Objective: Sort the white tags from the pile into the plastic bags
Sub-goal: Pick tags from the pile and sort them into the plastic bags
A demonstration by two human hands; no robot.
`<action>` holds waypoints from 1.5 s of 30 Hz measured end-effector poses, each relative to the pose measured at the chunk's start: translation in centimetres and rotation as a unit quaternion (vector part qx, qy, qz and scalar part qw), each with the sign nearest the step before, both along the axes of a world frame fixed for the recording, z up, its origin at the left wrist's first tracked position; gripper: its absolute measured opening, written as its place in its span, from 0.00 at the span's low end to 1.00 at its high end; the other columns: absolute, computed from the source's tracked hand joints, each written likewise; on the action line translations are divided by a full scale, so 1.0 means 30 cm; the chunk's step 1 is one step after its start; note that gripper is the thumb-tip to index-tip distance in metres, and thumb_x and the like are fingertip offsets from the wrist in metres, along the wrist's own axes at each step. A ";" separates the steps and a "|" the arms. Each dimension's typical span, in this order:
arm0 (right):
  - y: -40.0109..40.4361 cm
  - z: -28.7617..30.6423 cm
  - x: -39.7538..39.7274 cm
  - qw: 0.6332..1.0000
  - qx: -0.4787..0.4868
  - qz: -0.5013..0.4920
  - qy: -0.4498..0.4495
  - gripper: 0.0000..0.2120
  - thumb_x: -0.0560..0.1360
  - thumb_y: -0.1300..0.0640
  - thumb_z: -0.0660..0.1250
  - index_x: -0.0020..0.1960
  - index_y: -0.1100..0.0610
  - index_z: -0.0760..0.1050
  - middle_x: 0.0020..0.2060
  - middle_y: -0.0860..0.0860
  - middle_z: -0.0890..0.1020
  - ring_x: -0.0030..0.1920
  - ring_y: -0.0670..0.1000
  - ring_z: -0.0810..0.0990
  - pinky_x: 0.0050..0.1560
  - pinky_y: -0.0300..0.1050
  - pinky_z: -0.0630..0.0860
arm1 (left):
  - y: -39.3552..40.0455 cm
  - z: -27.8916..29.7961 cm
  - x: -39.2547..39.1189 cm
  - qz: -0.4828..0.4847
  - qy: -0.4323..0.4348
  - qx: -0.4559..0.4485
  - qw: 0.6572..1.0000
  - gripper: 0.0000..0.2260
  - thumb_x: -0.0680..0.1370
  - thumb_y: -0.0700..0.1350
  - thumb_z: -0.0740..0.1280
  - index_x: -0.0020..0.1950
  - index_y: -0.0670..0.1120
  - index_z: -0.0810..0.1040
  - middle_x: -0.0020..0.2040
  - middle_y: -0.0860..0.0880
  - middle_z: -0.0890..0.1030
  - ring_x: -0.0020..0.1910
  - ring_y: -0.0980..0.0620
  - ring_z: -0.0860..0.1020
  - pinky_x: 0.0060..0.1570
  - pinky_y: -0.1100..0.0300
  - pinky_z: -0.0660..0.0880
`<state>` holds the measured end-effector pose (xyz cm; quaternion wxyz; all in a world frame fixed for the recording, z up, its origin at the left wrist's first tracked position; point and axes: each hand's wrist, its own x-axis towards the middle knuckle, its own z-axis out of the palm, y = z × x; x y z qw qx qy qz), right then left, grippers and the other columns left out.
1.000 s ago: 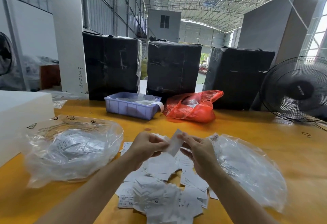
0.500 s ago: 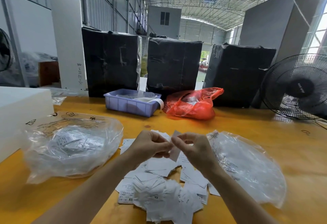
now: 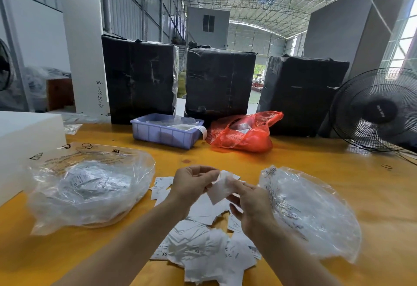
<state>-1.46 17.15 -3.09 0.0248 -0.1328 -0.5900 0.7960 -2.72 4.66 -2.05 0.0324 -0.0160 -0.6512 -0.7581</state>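
A pile of white tags [image 3: 203, 247] lies on the yellow table in front of me, some marked XS. Above the pile, my left hand [image 3: 193, 184] and my right hand [image 3: 250, 204] together pinch one white tag [image 3: 222, 189], held tilted between them. A clear plastic bag [image 3: 88, 186] with tags inside lies to the left of the pile. A second clear plastic bag [image 3: 311, 213] with a few tags lies to the right, close to my right hand.
Behind the pile stand a blue plastic bin [image 3: 164, 131] and a red plastic bag [image 3: 243, 134], with three black wrapped boxes [image 3: 218, 82] at the table's far edge. A black fan [image 3: 379, 109] stands far right, a white foam block [image 3: 24, 141] far left.
The tag between my hands has turned from edge-on to flat and shifted slightly right. Both hands stay above the pile, close together.
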 end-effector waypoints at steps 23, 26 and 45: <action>-0.004 -0.003 0.013 0.994 -0.084 -0.039 0.060 0.07 0.66 0.66 0.74 0.34 0.56 0.79 0.28 0.47 0.82 0.36 0.45 0.78 0.38 0.40 0.68 | 0.021 -0.023 0.025 -0.033 -0.001 -0.067 0.997 0.18 0.66 0.55 0.74 0.50 0.47 0.79 0.41 0.48 0.83 0.34 0.60 0.79 0.29 0.69 0.72; -0.006 -0.008 0.016 0.993 -0.067 -0.060 0.080 0.06 0.65 0.65 0.76 0.35 0.56 0.80 0.31 0.48 0.83 0.37 0.45 0.77 0.39 0.38 0.69 | 0.021 -0.013 0.037 -0.030 0.035 -0.025 0.999 0.23 0.62 0.61 0.71 0.53 0.53 0.77 0.46 0.51 0.83 0.43 0.58 0.80 0.37 0.64 0.71; -0.012 -0.012 0.035 0.986 -0.065 -0.083 0.128 0.04 0.67 0.66 0.74 0.37 0.60 0.81 0.34 0.52 0.83 0.30 0.40 0.79 0.34 0.31 0.73 | 0.048 -0.023 0.044 0.054 0.078 -0.065 0.993 0.02 0.73 0.44 0.72 0.41 0.49 0.84 0.42 0.48 0.84 0.41 0.56 0.79 0.34 0.74 0.73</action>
